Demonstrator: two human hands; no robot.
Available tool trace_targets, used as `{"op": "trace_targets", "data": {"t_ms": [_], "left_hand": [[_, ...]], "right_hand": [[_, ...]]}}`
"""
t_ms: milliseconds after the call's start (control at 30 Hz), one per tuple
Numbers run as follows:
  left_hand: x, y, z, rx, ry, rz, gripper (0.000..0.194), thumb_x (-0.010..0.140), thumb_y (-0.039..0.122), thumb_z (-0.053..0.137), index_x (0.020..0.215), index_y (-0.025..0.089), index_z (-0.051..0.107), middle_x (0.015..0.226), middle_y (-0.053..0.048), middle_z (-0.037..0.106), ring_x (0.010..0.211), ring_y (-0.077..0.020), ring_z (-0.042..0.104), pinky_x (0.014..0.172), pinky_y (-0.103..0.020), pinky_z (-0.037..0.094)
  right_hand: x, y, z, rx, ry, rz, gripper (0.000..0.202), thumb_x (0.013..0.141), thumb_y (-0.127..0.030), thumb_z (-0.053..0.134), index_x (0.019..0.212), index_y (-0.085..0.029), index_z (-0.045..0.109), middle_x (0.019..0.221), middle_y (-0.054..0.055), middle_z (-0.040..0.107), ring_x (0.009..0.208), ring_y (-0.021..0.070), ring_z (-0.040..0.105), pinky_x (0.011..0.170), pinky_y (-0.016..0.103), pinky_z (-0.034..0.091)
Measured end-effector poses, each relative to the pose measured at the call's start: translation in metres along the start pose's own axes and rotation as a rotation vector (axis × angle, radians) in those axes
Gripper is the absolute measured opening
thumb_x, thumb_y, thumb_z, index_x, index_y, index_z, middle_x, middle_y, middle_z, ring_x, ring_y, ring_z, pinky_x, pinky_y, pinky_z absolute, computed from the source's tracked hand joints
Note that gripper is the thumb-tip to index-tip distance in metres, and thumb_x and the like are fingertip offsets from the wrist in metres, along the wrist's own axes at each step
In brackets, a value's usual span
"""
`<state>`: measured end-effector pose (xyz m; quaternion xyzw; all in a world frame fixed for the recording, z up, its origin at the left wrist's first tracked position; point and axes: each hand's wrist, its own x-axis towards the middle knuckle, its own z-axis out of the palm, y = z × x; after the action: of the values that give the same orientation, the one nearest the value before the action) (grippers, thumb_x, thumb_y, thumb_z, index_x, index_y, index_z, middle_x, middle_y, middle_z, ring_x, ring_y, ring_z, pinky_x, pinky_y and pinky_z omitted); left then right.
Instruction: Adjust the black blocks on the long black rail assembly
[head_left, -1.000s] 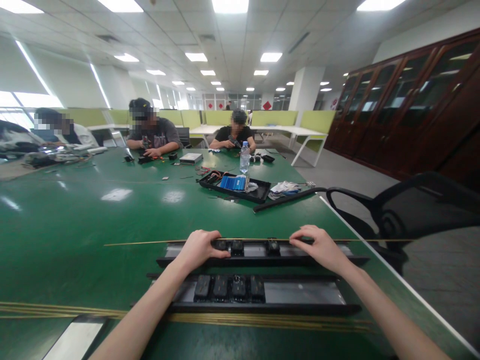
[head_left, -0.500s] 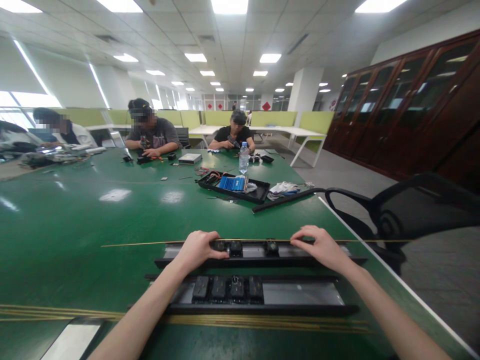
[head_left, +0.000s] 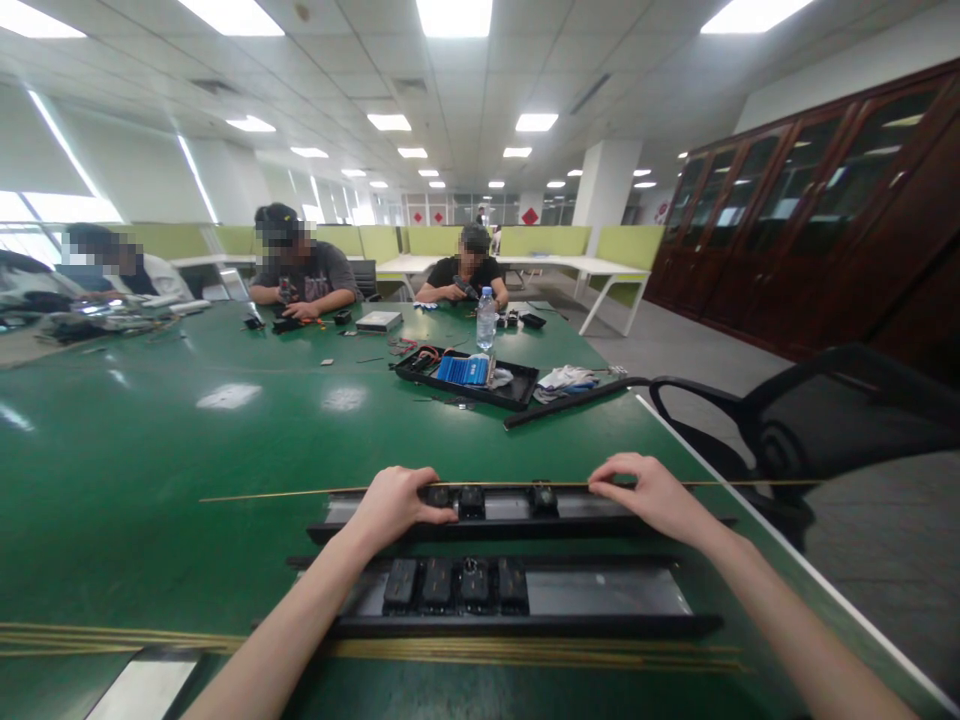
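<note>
A long thin brass-coloured rod lies along the far edge of the farther black-edged metal channel. My right hand pinches the rod between thumb and fingertips. At the channel's left part, my left hand is closed round a small black block, its thumb and fingers on either side. Two more black blocks, one beside it and one farther right, sit in this channel. The nearer channel holds several black blocks in a row.
More thin rods lie near the front of the green table. Farther back are a black tray, white gloves, a black bar and a bottle. Several people sit across; a chair stands right.
My right hand has shifted slightly to the right along the rod. My left hand stays at the same block. The view has tilted very slightly.
</note>
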<state>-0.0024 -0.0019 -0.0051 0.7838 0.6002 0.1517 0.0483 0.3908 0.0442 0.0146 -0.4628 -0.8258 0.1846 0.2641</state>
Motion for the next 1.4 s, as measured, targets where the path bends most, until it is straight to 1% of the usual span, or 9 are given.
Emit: {"op": "trace_targets", "data": {"t_ms": [333, 533, 667, 1000, 1400], "left_hand": [[0.002, 0.002, 0.0, 0.004, -0.026, -0.016, 0.042, 0.074, 0.063, 0.075, 0.086, 0.023, 0.073, 0.074, -0.004, 0.073, 0.075, -0.0227, 0.068, 0.061, -0.025, 0.034], [0.002, 0.002, -0.002, 0.02, -0.02, -0.016, 0.042, 0.074, 0.063, 0.076, 0.086, 0.022, 0.072, 0.073, -0.004, 0.072, 0.074, -0.0228, 0.068, 0.06, -0.025, 0.033], [0.002, 0.004, -0.004, 0.027, -0.016, -0.018, 0.043, 0.073, 0.063, 0.077, 0.084, 0.022, 0.072, 0.072, -0.004, 0.071, 0.072, -0.0222, 0.067, 0.06, -0.025, 0.033], [0.003, 0.001, 0.003, 0.014, -0.003, -0.007, 0.045, 0.073, 0.065, 0.075, 0.088, 0.022, 0.073, 0.074, -0.004, 0.072, 0.073, -0.0219, 0.067, 0.061, -0.025, 0.035], [0.003, 0.005, 0.001, 0.03, -0.013, -0.019, 0.043, 0.074, 0.063, 0.076, 0.086, 0.022, 0.072, 0.072, -0.003, 0.071, 0.073, -0.022, 0.068, 0.061, -0.026, 0.034]], "right_hand": [[0.0, 0.006, -0.004, 0.018, -0.015, 0.021, 0.026, 0.086, -0.046, 0.066, 0.082, -0.024, 0.079, 0.089, 0.005, 0.077, 0.087, 0.0252, 0.069, 0.084, 0.038, 0.05], [-0.001, 0.004, -0.008, 0.034, -0.025, 0.058, 0.025, 0.085, -0.046, 0.067, 0.081, -0.024, 0.078, 0.089, 0.006, 0.077, 0.086, 0.0257, 0.069, 0.083, 0.037, 0.051], [-0.002, 0.007, -0.012, 0.058, -0.045, 0.075, 0.026, 0.085, -0.046, 0.067, 0.082, -0.024, 0.078, 0.089, 0.005, 0.078, 0.086, 0.0259, 0.07, 0.083, 0.038, 0.051], [-0.003, 0.016, -0.014, 0.084, -0.066, 0.086, 0.027, 0.085, -0.047, 0.067, 0.082, -0.023, 0.078, 0.089, 0.005, 0.078, 0.085, 0.0252, 0.07, 0.083, 0.036, 0.052], [-0.004, 0.022, -0.017, 0.076, -0.071, 0.099, 0.029, 0.083, -0.05, 0.067, 0.082, -0.023, 0.079, 0.088, 0.005, 0.078, 0.085, 0.0258, 0.07, 0.083, 0.037, 0.052]]}}
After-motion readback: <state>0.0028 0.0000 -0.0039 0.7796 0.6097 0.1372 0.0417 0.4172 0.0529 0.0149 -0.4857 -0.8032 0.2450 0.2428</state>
